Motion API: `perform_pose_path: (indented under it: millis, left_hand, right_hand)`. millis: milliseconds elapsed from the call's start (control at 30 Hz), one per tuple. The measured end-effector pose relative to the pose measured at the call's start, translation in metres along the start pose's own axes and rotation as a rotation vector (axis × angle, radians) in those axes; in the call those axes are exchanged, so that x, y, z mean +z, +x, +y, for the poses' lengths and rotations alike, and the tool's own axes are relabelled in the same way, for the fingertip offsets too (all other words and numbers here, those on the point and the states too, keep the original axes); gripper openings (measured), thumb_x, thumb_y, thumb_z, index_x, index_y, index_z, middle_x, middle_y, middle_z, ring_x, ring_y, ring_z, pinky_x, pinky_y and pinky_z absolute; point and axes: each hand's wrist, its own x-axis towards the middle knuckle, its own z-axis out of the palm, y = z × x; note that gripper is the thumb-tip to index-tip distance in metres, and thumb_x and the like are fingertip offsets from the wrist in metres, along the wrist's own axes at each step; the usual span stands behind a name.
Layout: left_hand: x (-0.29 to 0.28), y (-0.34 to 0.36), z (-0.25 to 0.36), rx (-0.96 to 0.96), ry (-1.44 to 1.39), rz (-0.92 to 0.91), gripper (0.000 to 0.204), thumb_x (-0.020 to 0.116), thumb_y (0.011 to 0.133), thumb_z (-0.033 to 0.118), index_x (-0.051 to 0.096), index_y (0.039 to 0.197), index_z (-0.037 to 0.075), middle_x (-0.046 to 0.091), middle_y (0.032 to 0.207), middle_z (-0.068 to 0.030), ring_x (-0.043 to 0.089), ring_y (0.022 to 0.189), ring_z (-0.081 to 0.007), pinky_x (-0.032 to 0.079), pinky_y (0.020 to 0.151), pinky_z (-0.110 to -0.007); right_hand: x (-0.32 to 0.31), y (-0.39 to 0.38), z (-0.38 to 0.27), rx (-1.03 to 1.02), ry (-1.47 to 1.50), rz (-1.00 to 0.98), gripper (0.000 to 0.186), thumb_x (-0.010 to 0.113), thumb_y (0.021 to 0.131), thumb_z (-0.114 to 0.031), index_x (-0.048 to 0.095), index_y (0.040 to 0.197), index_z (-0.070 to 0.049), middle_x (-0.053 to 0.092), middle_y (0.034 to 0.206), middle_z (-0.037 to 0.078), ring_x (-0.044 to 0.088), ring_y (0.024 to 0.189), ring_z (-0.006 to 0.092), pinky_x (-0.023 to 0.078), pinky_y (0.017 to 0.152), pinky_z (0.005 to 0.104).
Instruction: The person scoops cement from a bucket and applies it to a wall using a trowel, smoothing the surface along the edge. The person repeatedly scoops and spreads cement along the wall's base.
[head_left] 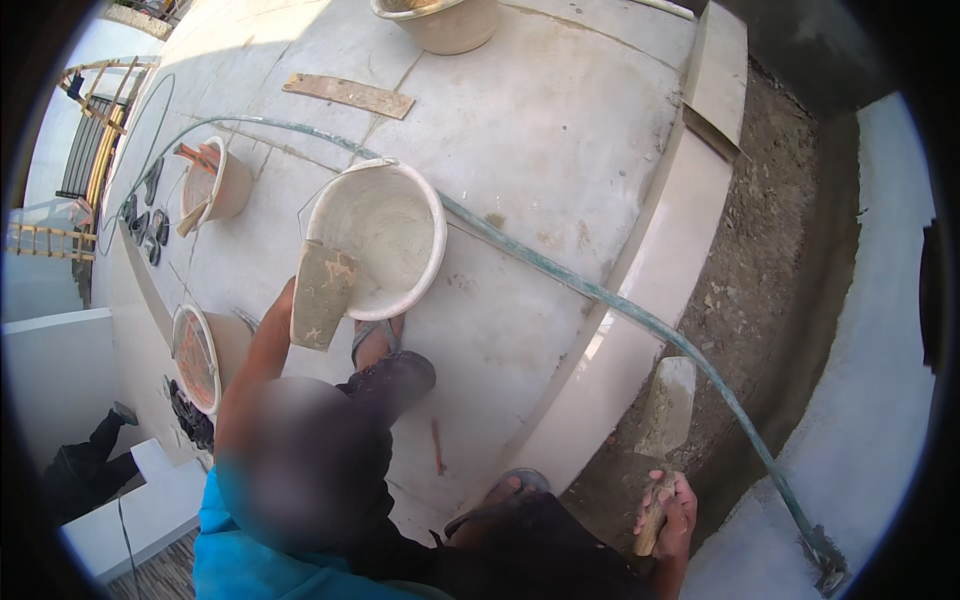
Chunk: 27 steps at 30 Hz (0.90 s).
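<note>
My right hand (668,512), at the lower right, is wrapped round the wooden handle of a trowel (666,405). The trowel's flat grey blade points away from me, over the dirt strip. On the left, my bare forearm reaches from a teal sleeve to a flat plastering board (322,296) smeared with mortar. The board hides the fingers of my left hand (288,308), which holds it at the near left rim of a white bucket (436,215). Pale grey mortar (385,235) lies in this bucket. A blurred patch covers part of the lower left.
A green hose (560,268) crosses the tiled floor and a raised ledge (640,280). Two smaller buckets (235,190) (225,345) stand left; a basin (450,28) and wood plank (348,95) lie farther off. A person's dark-clothed legs (85,465) show at far left.
</note>
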Motion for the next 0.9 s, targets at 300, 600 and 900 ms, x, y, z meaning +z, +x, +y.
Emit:
perform_pose_path:
  millis: [300,600,900]
  left_hand:
    - [0.004,-0.040,0.007,0.126,-0.324,0.279,0.034,0.054,0.105,0.030,0.059,0.130,0.008,0.071,0.112,-0.0080,0.074,0.091,-0.0208,0.065,0.069,-0.036]
    - [-0.116,-0.057,-0.031,0.320,-0.052,0.491,0.030,0.059,0.104,0.021,0.058,0.131,0.009,0.068,0.114,-0.0066,0.071,0.093,-0.0189,0.063,0.074,-0.033]
    - [-0.143,-0.058,-0.058,0.396,-0.267,0.391,0.030,0.063,0.101,0.023,0.060,0.125,0.006,0.069,0.110,-0.0100,0.072,0.087,-0.0210,0.064,0.067,-0.034]
  right_hand:
    - [0.209,0.172,-0.174,-0.385,0.008,-0.363,0.052,0.051,0.086,-0.005,0.043,0.137,0.004,0.055,0.095,0.010,0.057,0.063,0.0149,0.053,0.052,0.0288]
    - [0.490,0.361,-0.296,-0.963,-0.362,-0.253,0.064,0.070,0.091,-0.023,0.043,0.148,-0.013,0.071,0.108,0.018,0.068,0.062,0.0339,0.057,0.051,0.0431]
    - [0.590,0.487,-0.264,-1.060,-0.918,0.090,0.048,0.067,0.091,-0.021,0.055,0.136,-0.011,0.069,0.086,0.018,0.063,0.055,0.0269,0.051,0.046,0.0416]
